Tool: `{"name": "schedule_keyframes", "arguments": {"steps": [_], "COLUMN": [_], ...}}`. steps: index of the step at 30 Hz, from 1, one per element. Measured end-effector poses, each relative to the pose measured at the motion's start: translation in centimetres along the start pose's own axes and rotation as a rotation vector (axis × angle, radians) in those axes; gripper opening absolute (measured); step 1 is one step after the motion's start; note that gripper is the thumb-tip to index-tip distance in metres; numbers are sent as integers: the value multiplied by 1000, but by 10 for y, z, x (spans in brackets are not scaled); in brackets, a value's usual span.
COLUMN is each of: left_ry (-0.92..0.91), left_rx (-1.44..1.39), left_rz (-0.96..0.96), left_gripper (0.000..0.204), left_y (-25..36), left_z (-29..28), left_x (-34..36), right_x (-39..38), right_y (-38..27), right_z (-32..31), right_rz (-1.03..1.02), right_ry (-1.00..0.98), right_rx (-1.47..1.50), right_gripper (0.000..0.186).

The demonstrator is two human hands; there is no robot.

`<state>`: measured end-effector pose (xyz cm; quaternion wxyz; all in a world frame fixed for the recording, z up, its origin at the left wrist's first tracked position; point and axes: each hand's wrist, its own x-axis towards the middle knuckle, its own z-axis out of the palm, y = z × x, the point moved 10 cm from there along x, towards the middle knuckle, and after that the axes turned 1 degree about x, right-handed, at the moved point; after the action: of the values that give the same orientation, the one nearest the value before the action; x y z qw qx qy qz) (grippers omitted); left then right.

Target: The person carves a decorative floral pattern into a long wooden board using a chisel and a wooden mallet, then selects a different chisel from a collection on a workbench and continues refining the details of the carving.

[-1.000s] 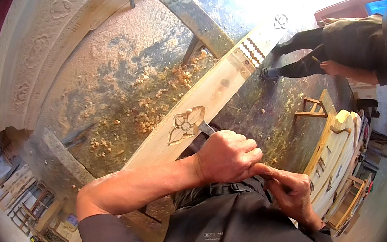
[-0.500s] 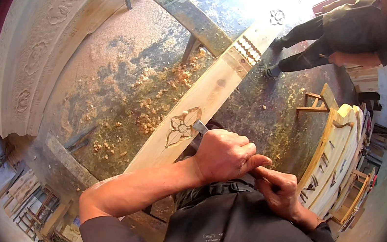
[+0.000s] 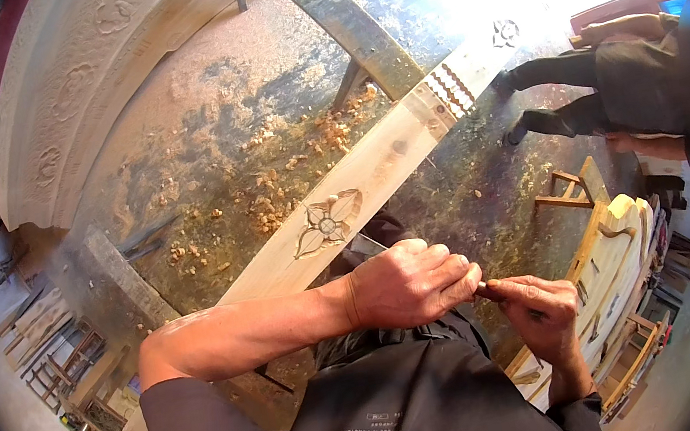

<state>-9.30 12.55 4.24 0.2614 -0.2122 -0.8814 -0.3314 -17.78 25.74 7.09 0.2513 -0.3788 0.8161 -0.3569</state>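
My left hand [image 3: 412, 284] is closed around a wood chisel, at the near edge of a long pale board [image 3: 404, 132]. The chisel's flat metal blade [image 3: 364, 246] sticks out ahead of the fist, beside a carved four-petal flower [image 3: 328, 224]; whether its tip touches the wood I cannot tell. To the right, my right hand [image 3: 542, 309] pinches the dark rear end of the handle [image 3: 488, 291]. The middle of the tool is hidden in my left fist.
A bench beam [image 3: 349, 25] meets the board's far part. Wood shavings [image 3: 273, 208] litter the floor. A workbench [image 3: 612, 266] with several carving tools stands at the right. Beyond it is another person [image 3: 634, 78]. A large carved panel [image 3: 71, 86] stands at the far left.
The chisel has drawn back to the right, its blade away from the flower's petal. My right hand has moved right, showing the handle's end. The other person has shifted lower in view.
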Motion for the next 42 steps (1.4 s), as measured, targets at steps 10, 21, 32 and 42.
{"name": "schedule_keyframes", "arguments": {"steps": [10, 21, 32, 42], "left_ry": [-7, -3, 65, 40], "left_rx": [59, 96, 46, 125], "left_rz": [-112, -185, -247, -298], "left_gripper": [44, 46, 48, 52], "left_y": [-19, -30, -40, -46], "left_z": [8, 7, 1, 4], "left_x": [4, 9, 12, 13], "right_x": [44, 75, 100, 120], "right_y": [8, 2, -2, 16], "right_z": [-11, -19, -23, -23], "right_rz": [-70, -159, -210, -209], "right_ry": [-138, -228, -289, -348], "right_rx": [-4, -57, -111, -31], "right_gripper": [40, 38, 40, 36]}}
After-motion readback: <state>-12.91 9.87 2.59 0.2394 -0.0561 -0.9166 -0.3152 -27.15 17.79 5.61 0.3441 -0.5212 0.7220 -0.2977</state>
